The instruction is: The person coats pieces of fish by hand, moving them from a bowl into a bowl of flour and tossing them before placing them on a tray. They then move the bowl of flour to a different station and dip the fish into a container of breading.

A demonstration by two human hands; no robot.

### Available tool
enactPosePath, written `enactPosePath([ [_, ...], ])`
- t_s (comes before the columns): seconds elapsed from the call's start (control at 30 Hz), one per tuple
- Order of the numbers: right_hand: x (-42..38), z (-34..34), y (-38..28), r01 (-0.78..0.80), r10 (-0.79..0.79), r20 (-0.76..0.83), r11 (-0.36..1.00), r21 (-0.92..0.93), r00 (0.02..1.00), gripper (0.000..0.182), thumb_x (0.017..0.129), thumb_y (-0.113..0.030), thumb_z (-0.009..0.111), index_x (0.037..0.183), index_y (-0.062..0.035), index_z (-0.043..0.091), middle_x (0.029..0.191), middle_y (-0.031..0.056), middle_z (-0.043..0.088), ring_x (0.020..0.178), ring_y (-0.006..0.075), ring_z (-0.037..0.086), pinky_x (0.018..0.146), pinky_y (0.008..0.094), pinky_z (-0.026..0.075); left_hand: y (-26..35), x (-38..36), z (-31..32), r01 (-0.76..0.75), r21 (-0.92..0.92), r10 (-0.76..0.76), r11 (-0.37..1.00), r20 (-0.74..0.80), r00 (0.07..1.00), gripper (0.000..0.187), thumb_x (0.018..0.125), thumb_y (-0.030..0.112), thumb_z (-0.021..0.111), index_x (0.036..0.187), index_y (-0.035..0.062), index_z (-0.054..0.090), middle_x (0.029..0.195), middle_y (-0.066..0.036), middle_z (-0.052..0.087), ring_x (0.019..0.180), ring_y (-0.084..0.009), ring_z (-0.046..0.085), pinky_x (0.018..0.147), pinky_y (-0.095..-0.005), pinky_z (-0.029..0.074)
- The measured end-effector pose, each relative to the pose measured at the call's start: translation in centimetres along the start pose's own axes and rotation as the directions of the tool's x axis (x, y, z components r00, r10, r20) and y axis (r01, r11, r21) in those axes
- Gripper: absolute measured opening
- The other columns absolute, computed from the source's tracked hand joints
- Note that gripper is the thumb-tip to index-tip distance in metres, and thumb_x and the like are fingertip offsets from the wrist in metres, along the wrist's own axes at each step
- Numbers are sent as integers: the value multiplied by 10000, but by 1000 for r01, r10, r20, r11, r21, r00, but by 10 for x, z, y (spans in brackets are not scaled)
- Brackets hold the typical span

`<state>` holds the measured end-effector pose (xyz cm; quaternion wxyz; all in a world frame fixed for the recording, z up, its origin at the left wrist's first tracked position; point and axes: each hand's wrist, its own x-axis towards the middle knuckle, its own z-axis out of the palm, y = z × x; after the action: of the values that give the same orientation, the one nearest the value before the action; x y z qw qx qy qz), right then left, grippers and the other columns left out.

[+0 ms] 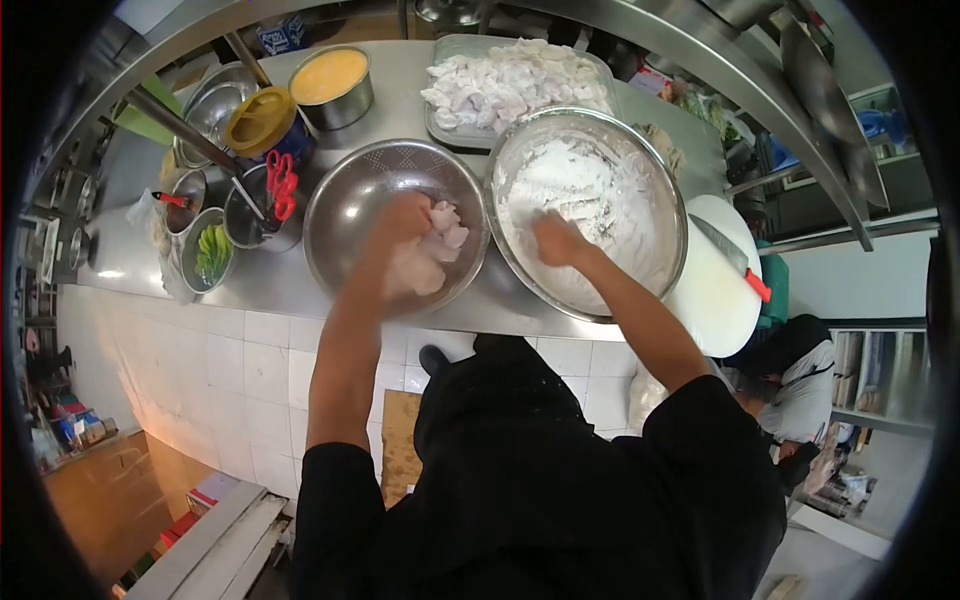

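In the metal colander [345,205], my left hand [402,220] is closed among pale, wet pieces of raw chicken [447,240]. Its fingers are at one piece on the upper right of the pile, and motion blurs the hand a little. My right hand [558,241] is inside the large metal bowl [676,215], touching the white flour [570,180] at the left side. Those fingers are curled downward, and whatever they hold is hidden. Behind the bowl, a tray [433,122] carries a heap of flour-coated chicken pieces [515,82].
A red-handled knife [735,262] lies on the white cutting board [712,310] at right. To the left are red scissors [281,188] in a pot, a green-vegetable bowl [212,250] and a pot of yellow liquid [330,76]. Another person [800,380] is at right. A shelf rail [690,60] runs overhead.
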<state>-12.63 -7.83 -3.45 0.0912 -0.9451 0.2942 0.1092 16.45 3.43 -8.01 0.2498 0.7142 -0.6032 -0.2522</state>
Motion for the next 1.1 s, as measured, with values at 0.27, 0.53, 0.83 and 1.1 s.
enactPosePath([
  [0.27,-17,23,12,-86,9,149,849,521,989,426,776,-222,602,1169,-65,557,885,149,623,789,300,570,743,365,459,110,-5,-63,113,-753,-101,648,62,993,49,714,58,591,761,72,591,727,19,554,663,-69,498,571,-231,409],
  [0.53,-28,16,69,-168,-113,201,253,953,973,295,780,-109,575,1063,-27,589,922,58,601,789,171,592,675,302,486,175,66,64,19,-368,-5,930,40,999,203,705,133,599,890,59,634,908,-166,620,886,-318,598,773,-382,470],
  [0.83,-66,-7,95,-557,463,369,381,738,806,297,851,-86,472,1124,-8,560,1066,131,582,995,251,545,871,390,434,178,20,18,-199,-135,167,971,-218,962,315,712,-44,497,995,60,589,1049,-155,553,997,-351,518,841,-394,415],
  [1.1,10,39,41,-332,159,385,-281,900,909,194,859,-235,480,979,-110,567,1047,67,563,983,217,522,866,439,383,175,-5,49,-159,-83,57,984,-698,714,490,646,-94,486,1110,60,512,1210,-162,422,1157,-374,346,956,-492,271],
])
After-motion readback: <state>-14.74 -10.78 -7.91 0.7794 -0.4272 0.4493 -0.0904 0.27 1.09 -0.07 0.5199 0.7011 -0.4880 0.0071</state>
